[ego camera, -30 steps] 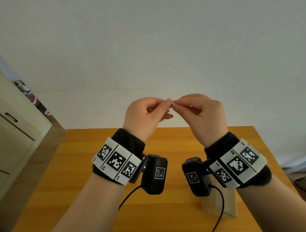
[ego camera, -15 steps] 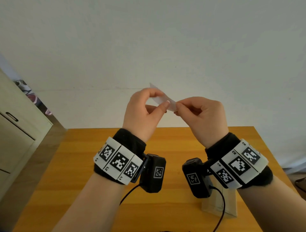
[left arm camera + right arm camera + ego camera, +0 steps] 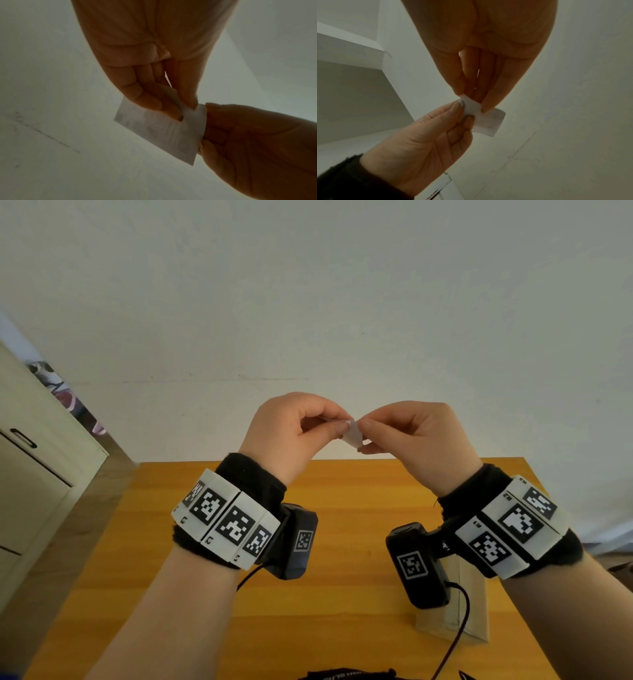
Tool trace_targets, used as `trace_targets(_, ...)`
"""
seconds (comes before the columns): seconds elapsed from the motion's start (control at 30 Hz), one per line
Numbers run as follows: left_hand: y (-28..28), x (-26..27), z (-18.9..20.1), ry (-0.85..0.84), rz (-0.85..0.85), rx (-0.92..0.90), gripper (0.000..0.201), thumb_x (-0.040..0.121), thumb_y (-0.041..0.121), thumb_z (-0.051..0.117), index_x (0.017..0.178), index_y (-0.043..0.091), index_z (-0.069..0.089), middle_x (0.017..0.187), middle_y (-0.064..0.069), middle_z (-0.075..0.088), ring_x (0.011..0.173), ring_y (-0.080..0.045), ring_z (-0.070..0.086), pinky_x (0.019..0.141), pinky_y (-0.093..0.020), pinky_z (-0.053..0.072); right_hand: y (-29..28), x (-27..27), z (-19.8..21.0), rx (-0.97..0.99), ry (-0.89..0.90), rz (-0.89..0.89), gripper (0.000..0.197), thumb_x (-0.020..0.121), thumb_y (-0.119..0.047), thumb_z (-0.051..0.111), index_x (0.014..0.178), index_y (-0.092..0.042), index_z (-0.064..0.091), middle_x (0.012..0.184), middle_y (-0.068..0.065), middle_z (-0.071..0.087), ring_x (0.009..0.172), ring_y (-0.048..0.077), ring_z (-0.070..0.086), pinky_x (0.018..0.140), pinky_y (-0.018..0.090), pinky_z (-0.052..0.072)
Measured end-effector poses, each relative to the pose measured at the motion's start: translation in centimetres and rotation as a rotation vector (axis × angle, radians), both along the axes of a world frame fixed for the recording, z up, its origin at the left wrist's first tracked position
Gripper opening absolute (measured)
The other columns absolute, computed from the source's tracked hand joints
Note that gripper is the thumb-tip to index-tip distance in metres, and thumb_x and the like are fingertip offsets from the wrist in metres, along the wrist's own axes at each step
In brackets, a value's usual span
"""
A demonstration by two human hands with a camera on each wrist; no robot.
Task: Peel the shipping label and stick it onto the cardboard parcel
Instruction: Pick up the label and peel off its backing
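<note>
Both hands are raised above the wooden table (image 3: 342, 508), holding a small white shipping label (image 3: 352, 434) between them. My left hand (image 3: 337, 426) pinches its left part between thumb and fingers. My right hand (image 3: 364, 428) pinches the other end. In the left wrist view the label (image 3: 159, 129) shows faint printed text, with the left hand (image 3: 187, 109) at its top edge and the right hand (image 3: 204, 124) at its right edge. In the right wrist view the label (image 3: 486, 121) sticks out past the right hand (image 3: 471, 100) and the left hand (image 3: 467, 112). The cardboard parcel (image 3: 469, 611) lies on the table under my right wrist, partly hidden.
A pale cabinet (image 3: 30, 474) with a dark handle stands at the left. A white wall (image 3: 308, 302) rises behind the table. Black cables (image 3: 459, 628) hang from the wrist cameras over the table. A dark object (image 3: 342, 674) sits at the table's near edge.
Half a second ago the label stuck up between the hands as a long strip; now it is turned and only a small part shows. The hands have dropped slightly.
</note>
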State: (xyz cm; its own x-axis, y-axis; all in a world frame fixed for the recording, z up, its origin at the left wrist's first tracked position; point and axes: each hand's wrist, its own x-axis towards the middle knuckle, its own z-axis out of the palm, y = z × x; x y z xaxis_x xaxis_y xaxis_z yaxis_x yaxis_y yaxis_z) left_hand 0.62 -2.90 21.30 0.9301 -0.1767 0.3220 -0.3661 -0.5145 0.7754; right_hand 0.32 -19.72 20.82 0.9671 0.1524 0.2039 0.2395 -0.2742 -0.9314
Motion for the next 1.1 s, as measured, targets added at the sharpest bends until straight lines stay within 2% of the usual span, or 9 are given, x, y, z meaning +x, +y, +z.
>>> trace_targets(0.17, 0.2, -0.1, 0.0, 0.037, -0.034, 0.03, 0.011, 0.082, 0.015, 0.065, 0.088, 0.02, 0.072, 0.077, 0.014, 0.067, 0.076, -0.007, 0.067, 0.078, -0.026, 0.056, -0.2, 0.1, -0.1, -0.109, -0.028, 0.011, 0.009, 0.082, -0.016, 0.066, 0.076, -0.018, 0.073, 0.078, 0.004, 0.074, 0.069, 0.017, 0.071, 0.071, 0.036, 0.06)
trace_targets(0.33, 0.1, 0.0, 0.2, 0.034, -0.039, 0.088, 0.013, 0.084, 0.015, 0.063, 0.092, 0.018, 0.073, 0.078, 0.015, 0.065, 0.075, -0.007, 0.066, 0.074, -0.023, 0.055, 0.1, 0.1, -0.2, -0.179, -0.095, -0.029, 0.013, 0.08, -0.017, 0.066, 0.069, -0.023, 0.069, 0.063, -0.005, 0.066, 0.062, 0.016, 0.062, 0.061, 0.031, 0.053)
trace_targets(0.43, 0.1, 0.2, 0.3, 0.035, -0.042, 0.158, 0.014, 0.085, 0.019, 0.061, 0.093, 0.02, 0.073, 0.075, 0.021, 0.059, 0.071, 0.003, 0.06, 0.068, -0.008, 0.047, 0.0, 0.1, -0.2, -0.234, -0.094, 0.025, 0.013, 0.084, -0.017, 0.062, 0.074, -0.02, 0.07, 0.061, -0.008, 0.064, 0.058, 0.008, 0.06, 0.059, 0.025, 0.052)
trace_targets(0.53, 0.1, 0.3, 0.3, 0.056, -0.042, 0.175, 0.014, 0.085, 0.019, 0.061, 0.092, 0.02, 0.073, 0.073, 0.024, 0.057, 0.066, 0.008, 0.057, 0.065, -0.001, 0.043, 0.0, 0.2, -0.3, -0.249, -0.094, 0.047, 0.012, 0.083, -0.018, 0.064, 0.073, -0.023, 0.07, 0.062, -0.012, 0.064, 0.058, 0.005, 0.06, 0.058, 0.021, 0.052)
trace_targets(0.7, -0.1, 0.3, 0.2, 0.072, -0.045, 0.185, 0.014, 0.084, 0.018, 0.062, 0.092, 0.019, 0.073, 0.072, 0.023, 0.057, 0.064, 0.007, 0.056, 0.067, -0.004, 0.044, 0.0, 0.5, -0.6, -0.264, -0.111, 0.03, 0.019, 0.079, -0.017, 0.066, 0.064, -0.029, 0.065, 0.06, -0.012, 0.063, 0.056, 0.004, 0.058, 0.056, 0.02, 0.05)
trace_targets(0.8, -0.3, 0.4, 0.2, 0.064, -0.042, 0.198, 0.013, 0.084, 0.019, 0.063, 0.091, 0.019, 0.074, 0.071, 0.022, 0.058, 0.062, 0.008, 0.055, 0.065, -0.005, 0.044, 0.2, 0.6, -1.1, -0.265, -0.15, -0.003, 0.021, 0.078, -0.015, 0.066, 0.061, -0.027, 0.062, 0.057, -0.013, 0.059, 0.052, 0.0, 0.055, 0.05, 0.009, 0.043)
trace_targets(0.9, -0.5, 0.4, 0.3, 0.058, -0.05, 0.218, 0.013, 0.084, 0.019, 0.063, 0.09, 0.018, 0.074, 0.07, 0.021, 0.057, 0.065, 0.004, 0.056, 0.066, -0.009, 0.044, 0.4, 0.6, -1.5, -0.265, -0.2, -0.031, 0.027, 0.077, -0.01, 0.064, 0.058, -0.028, 0.057, 0.054, -0.016, 0.055, 0.052, -0.005, 0.053, 0.048, 0.005, 0.038)
trace_targets(1.0, -0.6, 0.3, 0.5, 0.066, -0.056, 0.228, 0.013, 0.084, 0.02, 0.064, 0.091, 0.017, 0.074, 0.07, 0.013, 0.06, 0.068, -0.002, 0.06, 0.069, -0.015, 0.047, 0.5, 0.6, -1.7, -0.298, -0.232, -0.034, 0.026, 0.076, -0.01, 0.063, 0.058, -0.026, 0.056, 0.053, -0.016, 0.051, 0.053, -0.007, 0.053, 0.048, 0.006, 0.038)
trace_targets(1.1, -0.7, 0.3, 0.4, 0.069, -0.051, 0.229, 0.014, 0.083, 0.022, 0.064, 0.091, 0.017, 0.074, 0.075, 0.006, 0.064, 0.071, -0.009, 0.064, 0.07, -0.017, 0.048, 0.5, 0.7, -1.8, -0.312, -0.236, -0.034, 0.019, 0.076, -0.01, 0.062, 0.061, -0.022, 0.058, 0.052, -0.016, 0.051, 0.054, -0.005, 0.053, 0.049, 0.007, 0.04)
